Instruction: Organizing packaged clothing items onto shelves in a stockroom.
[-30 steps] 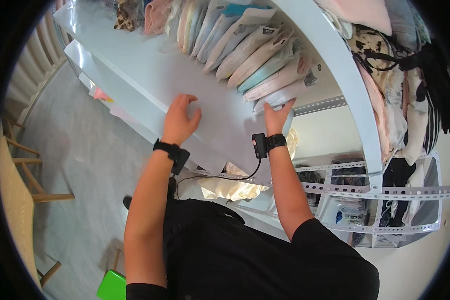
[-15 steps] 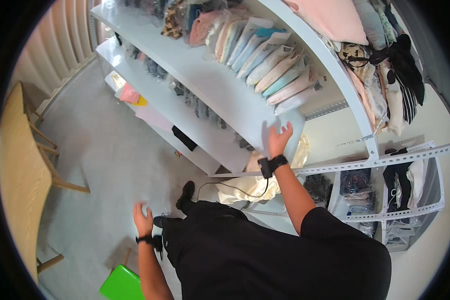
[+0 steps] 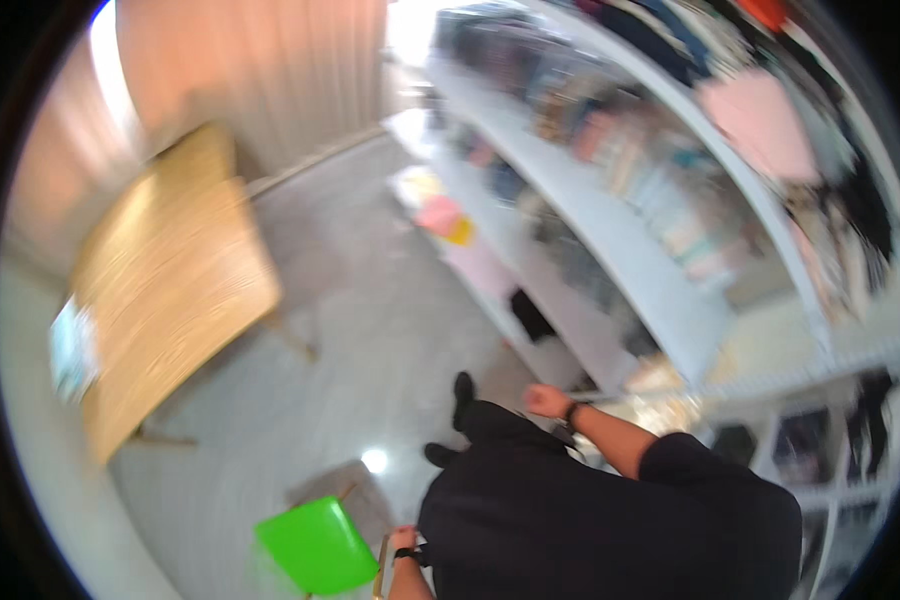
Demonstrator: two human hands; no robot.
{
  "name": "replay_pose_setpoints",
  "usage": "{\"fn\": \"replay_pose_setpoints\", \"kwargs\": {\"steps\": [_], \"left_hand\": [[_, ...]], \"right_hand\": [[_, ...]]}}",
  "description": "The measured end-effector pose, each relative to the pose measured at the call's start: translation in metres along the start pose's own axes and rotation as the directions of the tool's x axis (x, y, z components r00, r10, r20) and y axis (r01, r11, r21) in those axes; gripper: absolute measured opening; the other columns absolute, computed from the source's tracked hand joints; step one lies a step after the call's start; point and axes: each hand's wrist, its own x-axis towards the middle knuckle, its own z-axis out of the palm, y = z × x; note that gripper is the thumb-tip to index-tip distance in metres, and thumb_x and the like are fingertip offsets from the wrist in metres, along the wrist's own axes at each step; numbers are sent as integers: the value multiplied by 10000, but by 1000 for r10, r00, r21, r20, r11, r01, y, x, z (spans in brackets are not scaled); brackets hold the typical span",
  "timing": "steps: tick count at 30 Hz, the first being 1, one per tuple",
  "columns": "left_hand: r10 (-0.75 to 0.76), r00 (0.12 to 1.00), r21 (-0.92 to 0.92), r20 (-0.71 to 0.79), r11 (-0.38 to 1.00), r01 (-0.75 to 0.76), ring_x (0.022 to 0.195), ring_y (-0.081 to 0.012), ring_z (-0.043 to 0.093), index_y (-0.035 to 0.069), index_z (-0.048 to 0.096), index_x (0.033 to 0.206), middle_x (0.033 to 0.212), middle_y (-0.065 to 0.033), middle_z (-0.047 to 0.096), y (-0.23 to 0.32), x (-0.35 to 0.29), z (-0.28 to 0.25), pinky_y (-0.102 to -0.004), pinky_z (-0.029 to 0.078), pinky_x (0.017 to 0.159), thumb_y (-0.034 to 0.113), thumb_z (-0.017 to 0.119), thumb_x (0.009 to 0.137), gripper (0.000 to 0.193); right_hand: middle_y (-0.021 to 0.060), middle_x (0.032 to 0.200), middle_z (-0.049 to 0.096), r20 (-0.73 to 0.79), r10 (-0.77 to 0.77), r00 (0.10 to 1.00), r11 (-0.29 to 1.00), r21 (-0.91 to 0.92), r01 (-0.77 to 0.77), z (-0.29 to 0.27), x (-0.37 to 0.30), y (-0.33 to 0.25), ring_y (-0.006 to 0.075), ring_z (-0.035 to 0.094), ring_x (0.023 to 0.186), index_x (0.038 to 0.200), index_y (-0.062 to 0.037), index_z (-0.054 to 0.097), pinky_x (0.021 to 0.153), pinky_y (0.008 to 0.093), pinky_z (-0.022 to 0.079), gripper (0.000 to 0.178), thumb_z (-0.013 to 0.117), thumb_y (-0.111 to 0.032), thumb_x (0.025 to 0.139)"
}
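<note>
My right hand (image 3: 546,400) hangs beside my right leg, apart from the white shelves, with its fingers curled in and nothing visible in them. My left hand (image 3: 403,538) is low at my left side, next to the green seat (image 3: 320,545) and a thin wooden bar (image 3: 382,565). Blur and the small size of that hand hide its fingers, and I cannot tell whether it touches the bar. Dark bands sit on both wrists.
To the right, a white shelf unit (image 3: 610,200) carries bagged folded clothes (image 3: 670,210). A pale wooden table (image 3: 175,290) stands at the left by a curtain (image 3: 270,80), with a light blue packet (image 3: 73,350) at its edge. Shiny cream cloth (image 3: 660,405) lies near the shelf's base.
The view has swung left, bringing in more of the table and the green seat. My right hand has come down from the shelf and its fingers have curled. My left hand has drawn back toward the seat.
</note>
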Motion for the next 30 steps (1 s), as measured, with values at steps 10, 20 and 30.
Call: {"fn": "replay_pose_setpoints", "kwargs": {"steps": [10, 20, 30], "left_hand": [[-123, 980, -194, -156, 977, 92, 882, -311, 638, 86, 671, 908, 887, -147, 680, 79, -6, -50, -393, 492, 808, 242, 576, 751, 241], [-324, 930, -746, -176, 660, 89, 738, -156, 635, 58, 650, 954, 828, -71, 674, 109, 1, -195, -284, 493, 695, 213, 603, 791, 230], [-447, 887, -717, -119, 657, 235, 580, -137, 582, 28, 658, 833, 708, -56, 651, 84, -14, -204, -289, 447, 532, 266, 577, 823, 252]], "right_hand": [[75, 730, 655, 305, 557, 773, 826, -300, -477, 29, 98, 57, 183, 636, 689, 743, -49, 623, 644, 344, 528, 235, 793, -176, 643], [108, 736, 669, 417, 58, 907, 973, -227, 42, 177, 400, -200, 208, 642, 644, 736, -32, 652, 653, 344, 518, 137, 656, -169, 732], [81, 818, 655, 688, -251, 681, 967, 210, 144, 360, 512, -440, 190, 619, 762, 885, -28, 656, 708, 316, 498, 169, 626, -161, 784]]}}
